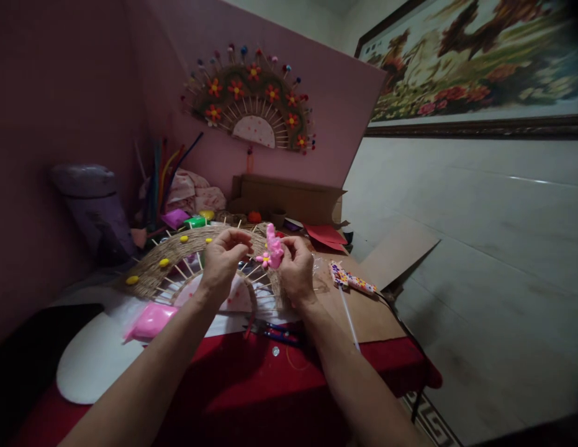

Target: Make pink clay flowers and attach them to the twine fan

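Note:
My right hand (297,268) is closed on a lump of soft pink modelling clay (274,246), held up between thumb and fingers. Just left of it, my left hand (225,259) has its thumb and fingertips pressed together; whatever is in that pinch is too small to make out. Below both hands lies a half-round fan (151,264) of sticks wound with brown twine, dotted with yellow clay ovals (164,263). A pink flower (265,259) with a yellow centre shows right beside the lump; whether they touch, I cannot tell.
A pink clay packet (151,321) lies by my left forearm. Dark-handled snips (279,332) and a clear bead (275,351) are near the front. Cardboard (379,316) and a flower-patterned glue gun (351,278) are at right. A finished fan (251,99) hangs on the pink board.

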A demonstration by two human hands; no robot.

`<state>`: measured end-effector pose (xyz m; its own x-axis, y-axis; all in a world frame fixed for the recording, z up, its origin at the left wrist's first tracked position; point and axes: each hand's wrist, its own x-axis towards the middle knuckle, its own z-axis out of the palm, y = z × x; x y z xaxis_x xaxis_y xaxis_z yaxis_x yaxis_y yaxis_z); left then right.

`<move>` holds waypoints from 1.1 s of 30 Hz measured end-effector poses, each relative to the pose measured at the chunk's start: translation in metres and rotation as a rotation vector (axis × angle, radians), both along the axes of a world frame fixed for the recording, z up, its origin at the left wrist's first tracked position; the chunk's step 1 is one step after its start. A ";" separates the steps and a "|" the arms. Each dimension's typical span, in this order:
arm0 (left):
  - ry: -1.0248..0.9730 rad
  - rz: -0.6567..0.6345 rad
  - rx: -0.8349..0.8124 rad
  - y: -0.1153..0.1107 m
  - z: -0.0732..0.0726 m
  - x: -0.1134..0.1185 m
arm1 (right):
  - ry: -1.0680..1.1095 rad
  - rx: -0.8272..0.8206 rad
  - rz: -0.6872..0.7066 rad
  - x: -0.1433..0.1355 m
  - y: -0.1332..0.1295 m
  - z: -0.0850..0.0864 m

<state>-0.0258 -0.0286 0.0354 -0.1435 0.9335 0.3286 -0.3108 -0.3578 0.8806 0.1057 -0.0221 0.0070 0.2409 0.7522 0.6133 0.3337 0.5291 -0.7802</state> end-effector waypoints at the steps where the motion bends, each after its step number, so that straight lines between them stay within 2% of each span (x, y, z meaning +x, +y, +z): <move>1: 0.056 -0.033 0.013 -0.002 0.000 0.001 | -0.007 0.008 -0.029 0.000 -0.001 0.001; 3: 0.154 -0.086 0.033 -0.005 0.000 0.005 | -0.049 0.035 -0.066 -0.001 -0.003 0.002; 5: 0.171 -0.072 0.037 -0.007 -0.001 0.008 | -0.112 0.073 -0.066 -0.002 -0.005 0.004; 10: 0.076 -0.065 -0.044 -0.005 -0.001 0.006 | -0.249 0.181 -0.057 -0.003 -0.008 0.005; 14: 0.048 -0.095 -0.080 -0.003 -0.001 0.003 | -0.271 0.192 -0.033 -0.002 -0.009 0.005; 22: 0.013 -0.154 -0.102 0.001 -0.001 0.000 | -0.067 0.102 0.106 -0.004 -0.005 0.003; 28: 0.048 -0.130 -0.101 -0.003 0.005 -0.001 | -0.088 0.142 0.120 -0.005 -0.007 0.004; 33: 0.000 -0.077 -0.113 0.004 0.000 -0.004 | 0.050 0.064 0.260 -0.008 -0.004 -0.001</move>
<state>-0.0297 -0.0245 0.0355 -0.0703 0.9729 0.2204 -0.3337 -0.2311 0.9139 0.0982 -0.0266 0.0059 0.0757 0.7527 0.6540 0.1421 0.6410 -0.7542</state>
